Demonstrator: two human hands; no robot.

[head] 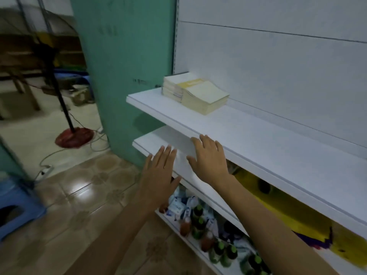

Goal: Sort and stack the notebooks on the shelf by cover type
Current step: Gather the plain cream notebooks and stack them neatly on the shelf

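Two stacks of notebooks sit side by side at the left end of the upper white shelf. The left stack has pale covers. The right stack is pale yellow, with a brighter yellow cover showing at its back. My left hand hovers with fingers spread in front of the lower shelf. My right hand is spread just below the upper shelf's front edge. Both hands are empty and well short of the notebooks.
A bottom shelf holds several green-capped bottles and small packets. Yellow packaging lies under the lower shelf. A standing fan with a red base and cables are on the tiled floor at left. A blue stool stands at the far left.
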